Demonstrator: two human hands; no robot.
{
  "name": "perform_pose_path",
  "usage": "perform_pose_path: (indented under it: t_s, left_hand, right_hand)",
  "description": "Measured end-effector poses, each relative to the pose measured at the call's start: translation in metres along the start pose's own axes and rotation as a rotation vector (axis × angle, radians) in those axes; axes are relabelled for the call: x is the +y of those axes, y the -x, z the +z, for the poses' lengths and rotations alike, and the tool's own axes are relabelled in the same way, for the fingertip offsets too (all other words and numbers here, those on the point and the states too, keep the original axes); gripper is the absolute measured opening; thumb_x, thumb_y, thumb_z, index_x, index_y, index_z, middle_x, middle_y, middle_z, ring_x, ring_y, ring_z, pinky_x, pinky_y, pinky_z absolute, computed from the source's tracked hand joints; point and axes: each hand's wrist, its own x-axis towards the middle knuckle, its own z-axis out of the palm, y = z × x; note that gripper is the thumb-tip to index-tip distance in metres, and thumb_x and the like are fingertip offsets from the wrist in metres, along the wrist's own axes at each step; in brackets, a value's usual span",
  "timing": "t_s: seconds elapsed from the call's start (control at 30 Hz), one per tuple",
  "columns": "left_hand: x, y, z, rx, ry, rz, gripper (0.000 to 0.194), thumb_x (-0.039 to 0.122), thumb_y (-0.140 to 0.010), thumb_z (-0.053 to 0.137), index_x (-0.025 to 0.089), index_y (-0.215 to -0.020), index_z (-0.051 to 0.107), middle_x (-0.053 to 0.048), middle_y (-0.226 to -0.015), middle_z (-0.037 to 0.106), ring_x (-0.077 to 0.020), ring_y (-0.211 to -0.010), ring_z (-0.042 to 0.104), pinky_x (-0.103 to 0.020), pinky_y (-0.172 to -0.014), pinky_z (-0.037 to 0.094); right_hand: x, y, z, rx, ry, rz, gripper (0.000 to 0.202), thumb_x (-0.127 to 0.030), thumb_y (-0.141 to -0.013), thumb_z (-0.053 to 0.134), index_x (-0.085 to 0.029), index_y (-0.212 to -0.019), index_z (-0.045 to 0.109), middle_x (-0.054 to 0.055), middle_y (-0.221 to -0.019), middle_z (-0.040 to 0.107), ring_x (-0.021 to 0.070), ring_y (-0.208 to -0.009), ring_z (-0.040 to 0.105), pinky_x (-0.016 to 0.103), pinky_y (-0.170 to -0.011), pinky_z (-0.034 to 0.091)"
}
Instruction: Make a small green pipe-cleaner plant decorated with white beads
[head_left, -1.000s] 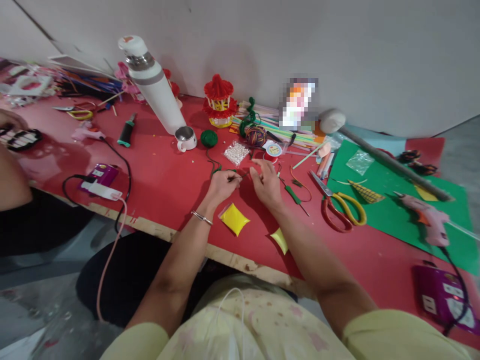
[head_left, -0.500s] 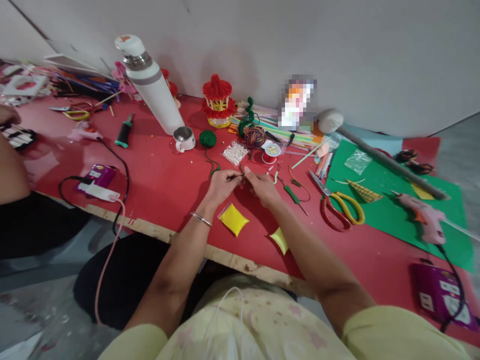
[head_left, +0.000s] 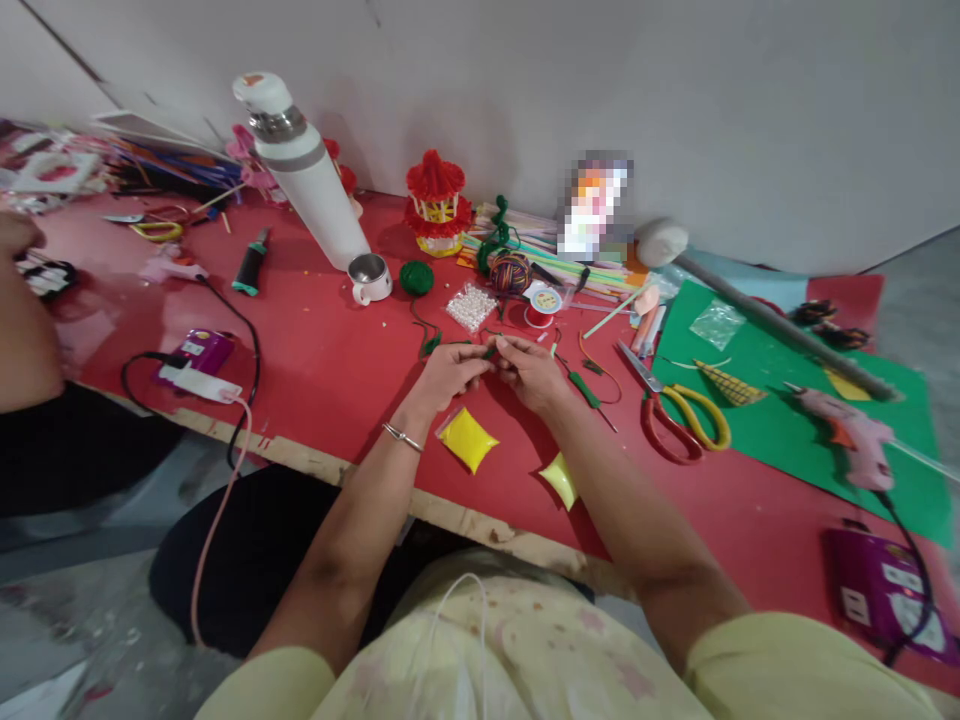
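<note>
My left hand (head_left: 452,372) and my right hand (head_left: 531,372) meet over the red table, fingertips pinched together on a small piece of dark green yarn (head_left: 491,351). The piece is mostly hidden by the fingers. A loose green strand (head_left: 430,342) runs from beside my left hand toward a green yarn ball (head_left: 415,277). Just beyond the hands lie a bag of white beads (head_left: 471,306) and a red thread spool (head_left: 541,306). Closer to me are a bright yellow packet (head_left: 468,440) and a paler yellow packet (head_left: 559,482). A green-handled crochet hook (head_left: 584,389) lies right of my right hand.
Scissors (head_left: 679,425) and a pink glue gun (head_left: 847,435) are on the right, by a green sheet (head_left: 772,440). A tall white bottle (head_left: 311,185), a steel cup (head_left: 370,279) and a red lantern-like craft (head_left: 436,203) stand behind. Another person's arm (head_left: 26,330) is at far left.
My right hand's fingers have curled in more around the green yarn, and the left fingers have shifted slightly. The rest of the table looks the same.
</note>
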Motion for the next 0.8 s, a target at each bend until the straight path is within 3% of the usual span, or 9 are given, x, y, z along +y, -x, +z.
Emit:
perform_pose_path:
  t_s: [0.27, 0.57, 0.67, 0.8]
  left_hand:
    - [-0.0016, -0.0033, 0.0026, 0.052, 0.005, 0.044, 0.018, 0.029, -0.078, 0.070, 0.014, -0.087, 0.070, -0.003, -0.074, 0.072, -0.0071, -0.044, 0.054, -0.020, -0.038, 0.037]
    - [-0.0059, -0.0050, -0.0016, 0.068, 0.024, 0.042, 0.018, 0.034, -0.080, 0.070, 0.016, -0.080, 0.069, -0.001, -0.065, 0.069, -0.0052, -0.041, 0.047, -0.019, -0.038, 0.030]
    - [-0.0048, -0.0040, -0.0003, 0.095, -0.010, 0.064, 0.017, 0.033, -0.080, 0.070, 0.016, -0.080, 0.070, 0.001, -0.059, 0.065, -0.0055, -0.040, 0.046, -0.019, -0.038, 0.030]
    - [-0.0033, -0.0032, 0.0005, 0.103, -0.003, 0.071, 0.017, 0.032, -0.079, 0.069, 0.015, -0.078, 0.070, -0.001, -0.065, 0.069, -0.0057, -0.043, 0.047, -0.020, -0.039, 0.031]
  right_hand:
    - [-0.0014, 0.0019, 0.0014, 0.005, -0.024, -0.001, 0.045, -0.047, -0.055, 0.094, -0.019, -0.086, 0.078, -0.003, -0.066, 0.057, 0.0066, -0.058, 0.041, 0.021, -0.046, 0.027]
    - [-0.0024, 0.0037, 0.0014, -0.033, -0.048, -0.010, 0.045, -0.044, -0.058, 0.095, -0.021, -0.092, 0.076, 0.000, -0.088, 0.072, 0.0046, -0.058, 0.047, 0.019, -0.044, 0.031]
    - [0.0004, 0.0035, 0.0032, -0.033, -0.030, -0.043, 0.049, -0.036, -0.054, 0.097, -0.023, -0.096, 0.074, -0.003, -0.078, 0.069, 0.0058, -0.056, 0.050, 0.019, -0.044, 0.030]
    - [0.0037, 0.0022, 0.0040, 0.027, -0.052, -0.102, 0.047, -0.032, -0.058, 0.094, -0.023, -0.100, 0.074, -0.006, -0.069, 0.063, 0.0048, -0.052, 0.043, 0.020, -0.044, 0.030]
